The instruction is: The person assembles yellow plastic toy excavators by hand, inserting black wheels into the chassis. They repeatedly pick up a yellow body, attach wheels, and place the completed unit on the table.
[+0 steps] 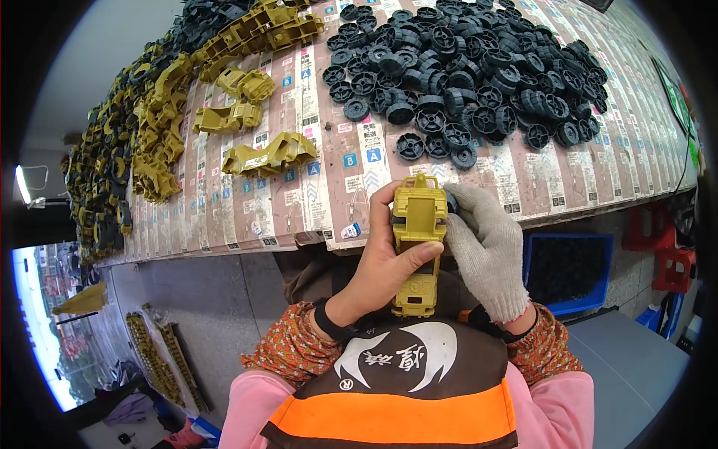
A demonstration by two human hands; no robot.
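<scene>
My bare left hand (374, 273) is wrapped round a yellow plastic toy truck body (420, 213), its thumb lying across the middle. The body is held lengthwise in front of my chest, just off the table's near edge. On its right side, near the far end, my right hand (486, 243) in a pale knitted glove grips a small black toy wheel (451, 202). Most of that wheel is hidden by the gloved fingers, so I cannot tell whether it is seated on the body.
A large heap of black wheels (464, 75) covers the table (329, 172) ahead. Yellow truck bodies (273, 155) lie to the left, beside a long pile of yellow and black parts (105, 165). Below the table on the right are a blue crate (550, 305) and red stools (673, 268).
</scene>
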